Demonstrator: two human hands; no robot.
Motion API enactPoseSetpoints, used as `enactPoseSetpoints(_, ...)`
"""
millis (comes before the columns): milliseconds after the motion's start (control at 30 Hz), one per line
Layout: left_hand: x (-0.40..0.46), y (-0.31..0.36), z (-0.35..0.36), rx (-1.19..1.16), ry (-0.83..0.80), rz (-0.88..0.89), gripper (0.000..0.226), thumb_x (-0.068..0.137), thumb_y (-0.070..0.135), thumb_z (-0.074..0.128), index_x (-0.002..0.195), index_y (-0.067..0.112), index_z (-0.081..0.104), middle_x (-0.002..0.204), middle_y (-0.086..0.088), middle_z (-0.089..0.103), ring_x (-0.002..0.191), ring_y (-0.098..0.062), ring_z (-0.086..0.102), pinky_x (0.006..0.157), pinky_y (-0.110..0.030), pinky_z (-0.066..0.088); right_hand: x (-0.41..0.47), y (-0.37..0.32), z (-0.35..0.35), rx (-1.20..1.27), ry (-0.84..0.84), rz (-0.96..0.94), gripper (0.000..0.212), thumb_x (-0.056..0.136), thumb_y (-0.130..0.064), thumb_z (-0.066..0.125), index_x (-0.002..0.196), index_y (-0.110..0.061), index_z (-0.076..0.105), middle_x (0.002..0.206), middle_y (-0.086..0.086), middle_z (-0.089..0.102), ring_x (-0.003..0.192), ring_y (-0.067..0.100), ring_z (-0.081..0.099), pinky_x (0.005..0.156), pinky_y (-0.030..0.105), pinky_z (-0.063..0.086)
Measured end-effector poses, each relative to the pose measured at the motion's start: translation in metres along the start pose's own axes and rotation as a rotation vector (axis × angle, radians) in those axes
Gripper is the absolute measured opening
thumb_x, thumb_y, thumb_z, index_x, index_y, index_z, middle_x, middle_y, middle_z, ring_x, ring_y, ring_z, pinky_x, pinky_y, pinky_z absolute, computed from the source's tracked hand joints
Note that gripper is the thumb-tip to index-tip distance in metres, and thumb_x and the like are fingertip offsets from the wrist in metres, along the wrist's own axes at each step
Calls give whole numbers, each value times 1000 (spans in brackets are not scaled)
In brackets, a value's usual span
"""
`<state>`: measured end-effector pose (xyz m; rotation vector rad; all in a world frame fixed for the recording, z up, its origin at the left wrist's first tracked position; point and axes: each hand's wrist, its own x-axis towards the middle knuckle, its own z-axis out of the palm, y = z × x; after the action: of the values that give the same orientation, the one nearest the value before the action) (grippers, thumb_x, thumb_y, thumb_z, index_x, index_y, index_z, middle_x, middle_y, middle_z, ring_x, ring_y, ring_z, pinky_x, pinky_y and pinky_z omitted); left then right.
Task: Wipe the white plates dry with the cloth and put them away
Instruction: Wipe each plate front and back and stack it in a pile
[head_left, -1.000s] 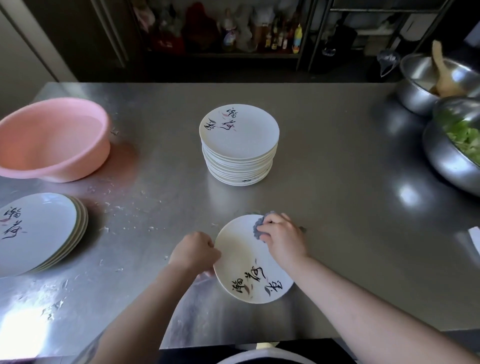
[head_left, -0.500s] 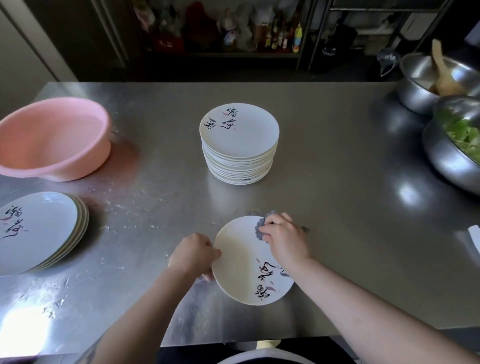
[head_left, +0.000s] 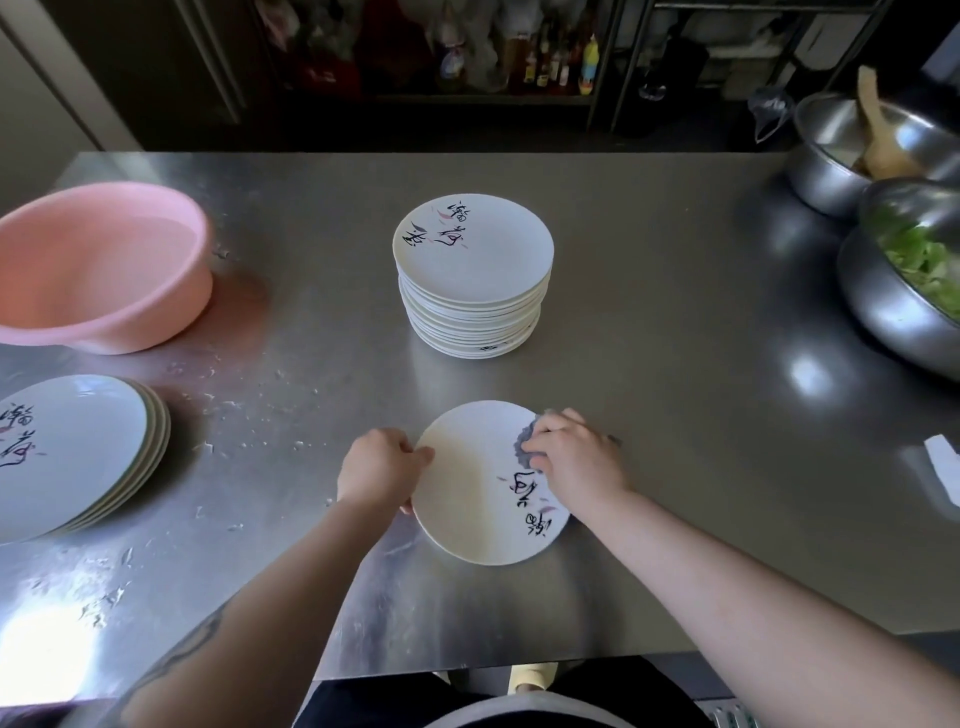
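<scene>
A white plate (head_left: 483, 483) is held at the near middle of the steel table (head_left: 649, 322), tilted slightly toward the person. Its left rim is pinched by the left hand (head_left: 382, 470), fingers curled round the edge. A small grey-blue cloth (head_left: 523, 448) is pressed against the plate's upper right part by the right hand (head_left: 574, 457), whose fingers are bunched over it. The unwiped face lies to the left of and below the cloth, so the next stroke is judged to run toward the left hand. A tall stack of plates (head_left: 472, 275) stands straight beyond, well apart; a lower stack (head_left: 78, 452) lies far left, nearer the left hand, beside a pink basin (head_left: 104, 270). Which stack is dry cannot be told.
</scene>
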<state>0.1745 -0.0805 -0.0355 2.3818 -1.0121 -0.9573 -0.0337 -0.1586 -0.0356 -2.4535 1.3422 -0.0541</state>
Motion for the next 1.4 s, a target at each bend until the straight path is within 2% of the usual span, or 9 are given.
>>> enactPoseSetpoints(233, -7, -7, 3, -67, 89, -46, 25, 83, 22, 64, 65, 6, 56, 48, -11, 62, 40, -26, 63, 53, -29, 52, -42, -9, 6, 61, -91, 42, 18, 88, -24, 56, 96, -26, 72, 106, -12, 60, 107, 11, 45, 79, 27, 46)
enactPoseSetpoints(433, -15, -11, 4, -139, 106, -56, 23, 84, 19, 63, 71, 0, 59, 50, -13, 62, 40, -28, 63, 49, -29, 51, -63, -40, 13, 252, -147, -7, 16, 82, -26, 63, 93, -29, 74, 98, -9, 65, 98, 11, 55, 82, 24, 43)
enactPoseSetpoints(567, -29, -25, -4, -154, 30, -18, 22, 88, 23, 64, 76, 5, 59, 53, -8, 66, 49, -25, 65, 56, -36, 55, -57, -26, -6, 700, -83, 225, 21, 76, -10, 74, 78, -30, 76, 76, -12, 70, 70, -2, 64, 74, 20, 47)
enactPoseSetpoints(733, -66, -44, -10, -67, 233, 238, 27, 81, 35, 74, 62, 28, 57, 52, 15, 58, 48, -3, 54, 51, -26, 45, -61, -2, -20, 801, 223, 294, 38, 74, -4, 77, 73, -42, 71, 77, -13, 72, 77, 3, 67, 79, 23, 49)
enactPoseSetpoints(867, -81, -39, 11, -57, 86, 619, 17, 70, 29, 86, 83, 29, 74, 81, 21, 63, 76, 6, 61, 70, -18, 47, -65, -5, -12, 846, 222, 318, 30, 75, -5, 77, 80, -34, 74, 87, -11, 72, 85, 5, 68, 84, 30, 52)
enactPoseSetpoints(1067, -65, -34, 31, 213, -25, 819, 53, 54, 41, 90, 103, 24, 77, 125, 6, 66, 120, -17, 59, 104, -35, 41, -69, -10, -7, 872, 265, 313, 24, 75, -5, 77, 83, -28, 76, 90, -8, 72, 88, 10, 68, 86, 33, 52)
enactPoseSetpoints(1200, -61, -34, 33, 256, -14, 874, 54, 52, 42, 91, 102, 26, 77, 122, 8, 68, 116, -18, 63, 95, -38, 52, -69, -7, -16, 878, 311, 284, 24, 76, -4, 76, 84, -27, 76, 90, -9, 72, 88, 5, 67, 84, 28, 51)
enactPoseSetpoints(1300, -64, -38, 35, 373, 45, 988, 43, 64, 46, 85, 101, 26, 77, 122, 9, 68, 115, -18, 64, 91, -39, 55, -71, -8, -22, 893, 341, 268, 29, 76, -2, 75, 81, -31, 74, 90, -9, 72, 89, 6, 67, 83, 24, 49)
enactPoseSetpoints(1400, -67, -36, 32, 351, 215, 1080, 33, 91, 46, 55, 103, 25, 76, 121, 9, 69, 115, -14, 64, 92, -32, 53, -74, -9, -33, 927, 388, 249, 33, 76, -2, 75, 80, -34, 73, 89, -10, 72, 87, 3, 67, 80, 16, 48)
